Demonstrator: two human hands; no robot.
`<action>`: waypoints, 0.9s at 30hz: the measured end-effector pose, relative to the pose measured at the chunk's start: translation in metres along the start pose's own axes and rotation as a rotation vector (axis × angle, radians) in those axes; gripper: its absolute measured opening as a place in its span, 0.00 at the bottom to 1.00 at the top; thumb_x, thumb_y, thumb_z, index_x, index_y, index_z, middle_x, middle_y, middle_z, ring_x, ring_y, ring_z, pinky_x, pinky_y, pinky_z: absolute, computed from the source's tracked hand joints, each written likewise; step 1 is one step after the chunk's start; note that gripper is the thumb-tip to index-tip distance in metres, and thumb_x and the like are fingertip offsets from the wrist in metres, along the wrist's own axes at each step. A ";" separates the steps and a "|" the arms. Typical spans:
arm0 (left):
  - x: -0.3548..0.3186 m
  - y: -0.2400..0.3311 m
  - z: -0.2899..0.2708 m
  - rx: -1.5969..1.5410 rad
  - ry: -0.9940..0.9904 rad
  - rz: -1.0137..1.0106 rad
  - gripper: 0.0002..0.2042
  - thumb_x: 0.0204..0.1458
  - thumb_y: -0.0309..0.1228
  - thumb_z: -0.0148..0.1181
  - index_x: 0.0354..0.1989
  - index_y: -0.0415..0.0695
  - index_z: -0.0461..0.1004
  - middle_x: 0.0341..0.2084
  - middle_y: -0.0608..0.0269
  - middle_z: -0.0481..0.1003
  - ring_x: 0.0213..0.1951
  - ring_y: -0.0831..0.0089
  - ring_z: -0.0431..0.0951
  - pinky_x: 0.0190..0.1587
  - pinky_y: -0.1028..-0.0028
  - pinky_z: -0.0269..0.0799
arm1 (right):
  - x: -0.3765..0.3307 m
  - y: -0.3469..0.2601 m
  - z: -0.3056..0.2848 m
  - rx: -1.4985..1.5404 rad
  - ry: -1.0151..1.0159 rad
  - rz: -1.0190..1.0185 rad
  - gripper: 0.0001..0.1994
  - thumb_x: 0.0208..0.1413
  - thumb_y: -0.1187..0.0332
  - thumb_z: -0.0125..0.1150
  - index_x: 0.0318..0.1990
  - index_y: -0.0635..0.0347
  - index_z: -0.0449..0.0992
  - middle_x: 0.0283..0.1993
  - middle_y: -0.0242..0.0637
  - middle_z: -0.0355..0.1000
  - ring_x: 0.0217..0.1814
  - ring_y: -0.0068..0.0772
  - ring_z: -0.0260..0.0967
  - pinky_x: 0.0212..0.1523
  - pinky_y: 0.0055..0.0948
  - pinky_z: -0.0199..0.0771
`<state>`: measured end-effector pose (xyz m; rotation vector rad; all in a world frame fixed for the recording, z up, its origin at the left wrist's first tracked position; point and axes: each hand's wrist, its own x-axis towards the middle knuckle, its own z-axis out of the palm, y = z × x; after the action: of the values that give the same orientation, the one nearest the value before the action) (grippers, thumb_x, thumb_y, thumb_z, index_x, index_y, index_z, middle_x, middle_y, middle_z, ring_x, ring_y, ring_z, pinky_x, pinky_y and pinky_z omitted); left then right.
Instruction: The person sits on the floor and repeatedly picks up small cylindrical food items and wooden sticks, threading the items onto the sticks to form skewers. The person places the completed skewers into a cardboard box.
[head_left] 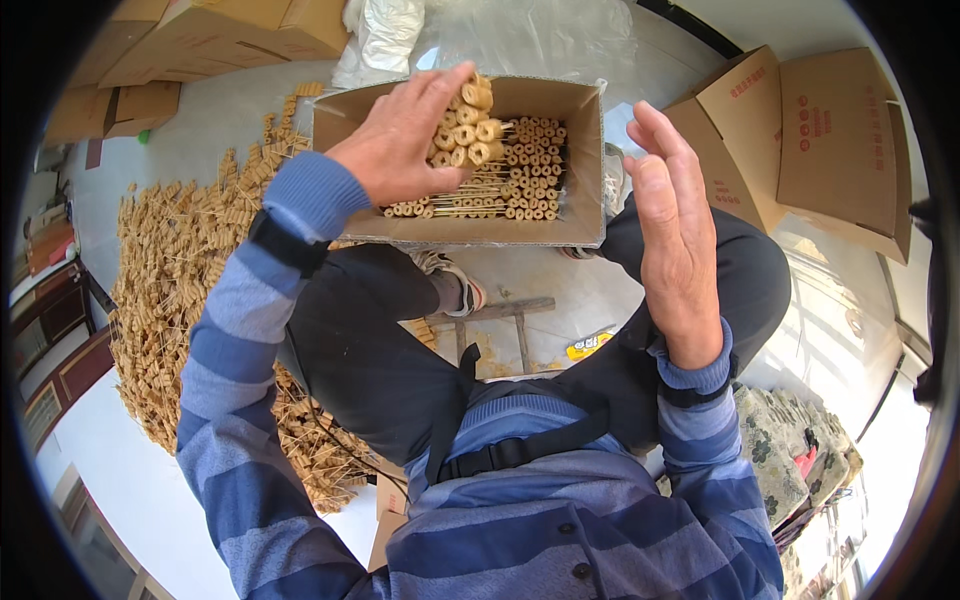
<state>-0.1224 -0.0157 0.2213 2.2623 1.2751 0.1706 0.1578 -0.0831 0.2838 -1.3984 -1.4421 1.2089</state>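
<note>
My left hand (400, 140) grips a bundle of skewers (467, 130) over the left part of a cardboard box, fingers wrapped round it. The pieces on the sticks are tan, ridged rolls with holes in their ends. Inside the box (500, 232), more skewers (535, 165) lie packed in rows, some with roll ends facing up and others showing bare sticks. Part of that layer is hidden behind the held bundle. My right hand (676, 240) is raised off the box's right side, fingers stretched out and holding nothing.
A large heap of loose skewers (170, 290) spreads over the floor at left. Cartons (230, 35) stand at the upper left, others (840, 140) at the right. Clear plastic bags (390, 35) lie behind the box. A yellow packet (590, 345) is between my legs, near a patterned cushion (770, 440).
</note>
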 end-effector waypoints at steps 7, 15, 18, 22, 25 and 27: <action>0.032 -0.053 0.116 0.103 -0.517 -0.079 0.53 0.42 0.40 0.72 0.76 0.46 0.44 0.66 0.43 0.57 0.67 0.44 0.59 0.68 0.47 0.55 | 0.004 0.010 -0.007 -0.193 -0.127 -0.100 0.24 0.70 0.59 0.49 0.67 0.65 0.65 0.72 0.47 0.59 0.73 0.39 0.58 0.66 0.36 0.65; 0.034 -0.066 0.175 0.146 -0.660 -0.108 0.56 0.40 0.43 0.74 0.76 0.49 0.43 0.68 0.47 0.58 0.67 0.44 0.62 0.67 0.48 0.58 | 0.009 0.014 -0.005 -0.176 -0.142 -0.080 0.27 0.68 0.53 0.53 0.66 0.64 0.66 0.70 0.49 0.61 0.71 0.41 0.60 0.63 0.37 0.67; 0.036 -0.068 0.178 0.136 -0.679 -0.116 0.56 0.39 0.43 0.75 0.76 0.49 0.43 0.69 0.48 0.56 0.68 0.44 0.60 0.68 0.48 0.56 | 0.009 0.016 -0.005 -0.187 -0.143 -0.081 0.26 0.68 0.57 0.56 0.66 0.63 0.67 0.70 0.48 0.62 0.71 0.40 0.61 0.62 0.36 0.68; 0.038 -0.074 0.174 0.094 -0.758 -0.162 0.57 0.38 0.43 0.76 0.76 0.49 0.43 0.71 0.47 0.53 0.70 0.43 0.57 0.71 0.50 0.53 | 0.008 0.016 -0.004 -0.209 -0.156 -0.089 0.22 0.66 0.65 0.57 0.65 0.62 0.68 0.70 0.48 0.62 0.70 0.39 0.62 0.61 0.35 0.70; 0.038 -0.079 0.178 -0.083 -0.712 -0.342 0.56 0.39 0.41 0.76 0.76 0.50 0.44 0.73 0.48 0.52 0.71 0.43 0.55 0.72 0.50 0.50 | 0.008 0.014 -0.002 -0.233 -0.163 -0.088 0.21 0.64 0.70 0.58 0.64 0.62 0.69 0.69 0.48 0.63 0.69 0.39 0.63 0.60 0.34 0.71; 0.036 -0.083 0.182 -0.033 -0.673 -0.320 0.54 0.41 0.39 0.76 0.76 0.51 0.46 0.72 0.49 0.53 0.71 0.44 0.55 0.72 0.50 0.52 | 0.008 0.012 -0.001 -0.246 -0.163 -0.079 0.21 0.63 0.73 0.58 0.64 0.62 0.70 0.68 0.48 0.65 0.68 0.38 0.64 0.59 0.33 0.71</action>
<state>-0.1003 -0.0226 0.0192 1.8066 1.2043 -0.6264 0.1614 -0.0758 0.2718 -1.4154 -1.7928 1.1463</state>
